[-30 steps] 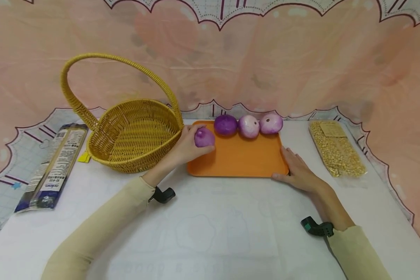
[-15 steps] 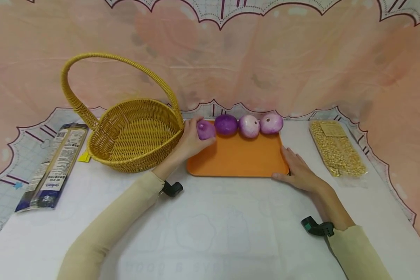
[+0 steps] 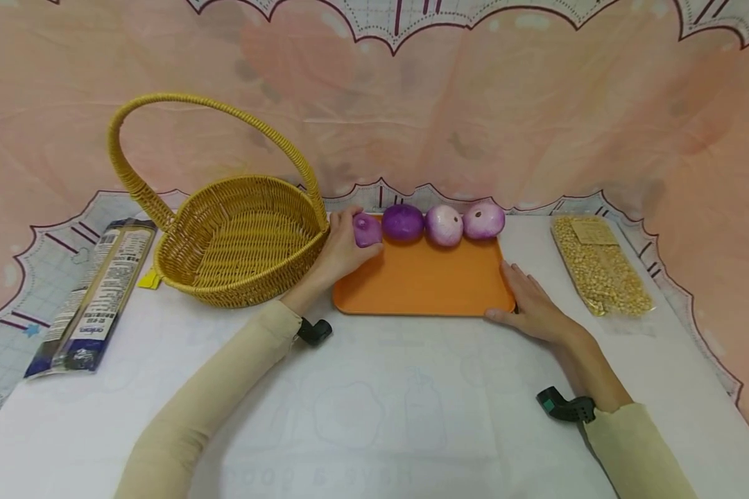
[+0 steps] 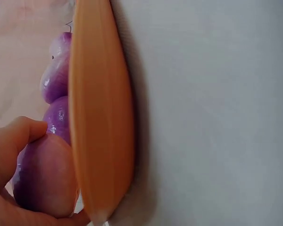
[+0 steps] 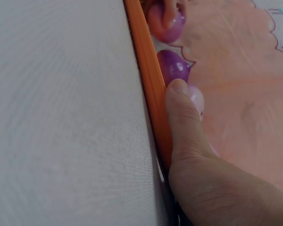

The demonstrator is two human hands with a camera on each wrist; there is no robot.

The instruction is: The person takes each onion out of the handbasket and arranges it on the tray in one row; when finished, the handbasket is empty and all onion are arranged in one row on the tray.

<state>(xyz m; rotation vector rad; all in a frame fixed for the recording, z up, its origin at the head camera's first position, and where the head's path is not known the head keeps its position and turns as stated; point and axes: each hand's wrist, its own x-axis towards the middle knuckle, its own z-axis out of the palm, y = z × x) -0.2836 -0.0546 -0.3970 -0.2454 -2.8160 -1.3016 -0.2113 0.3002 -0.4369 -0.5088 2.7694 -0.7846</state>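
Note:
With curled fingers and thumb my left hand (image 3: 342,251) grips a purple onion (image 3: 367,231) at the back left corner of the orange tray (image 3: 424,281). In the left wrist view, the thumb and fingers wrap this onion (image 4: 47,176). Beside it along the tray's back edge are a dark purple onion (image 3: 402,223) and two paler onions (image 3: 444,226). My right hand (image 3: 533,305) touches the tray's right end with fairly straight fingers, its thumb at the front right corner. The right wrist view has that thumb (image 5: 186,122) lying against the tray's rim.
Left of the tray stands a yellow wicker basket (image 3: 243,291) with a tall arched handle. A long blue-ended food packet (image 3: 93,298) lies at far left. To the right lies a clear bag of yellow kernels (image 3: 599,263). A patterned cloth (image 3: 374,125) hangs behind.
My left hand has carried the onion slightly right and back, from above the tray's left side to its back left corner beside the dark onion. My right hand stays put.

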